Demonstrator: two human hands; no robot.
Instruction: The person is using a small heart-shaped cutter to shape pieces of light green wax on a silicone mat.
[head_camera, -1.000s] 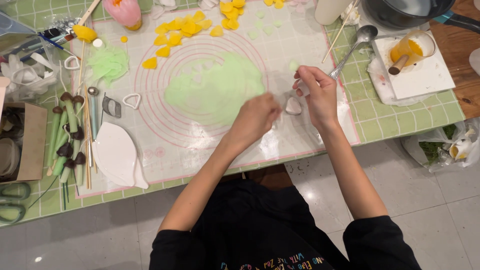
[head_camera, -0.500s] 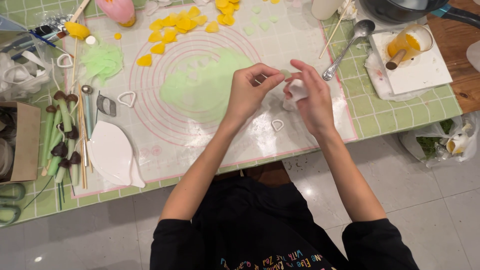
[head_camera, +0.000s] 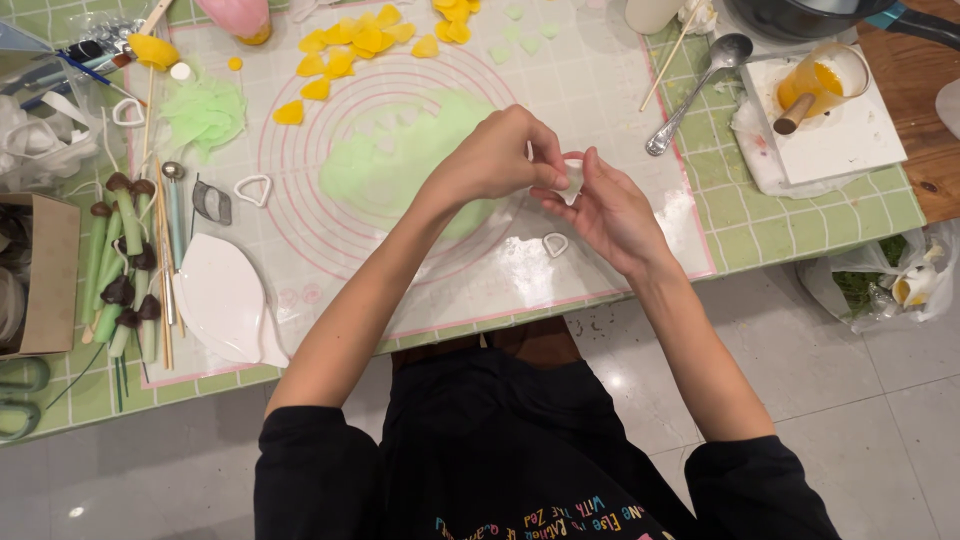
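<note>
Above the mat (head_camera: 620, 110), both hands now pinch the white piece (head_camera: 573, 180) closer together

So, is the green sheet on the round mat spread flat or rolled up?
Spread flat. The green sheet lies thin on the mat, with cut-out holes showing. The left hand covers its right edge.

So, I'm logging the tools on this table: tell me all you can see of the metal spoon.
The spoon is shiny silver metal, with a round bowl and a long ornate handle. It lies flat and diagonal, bowl up-right, on the green grid mat beside the white tray. Neither hand touches it.
</note>
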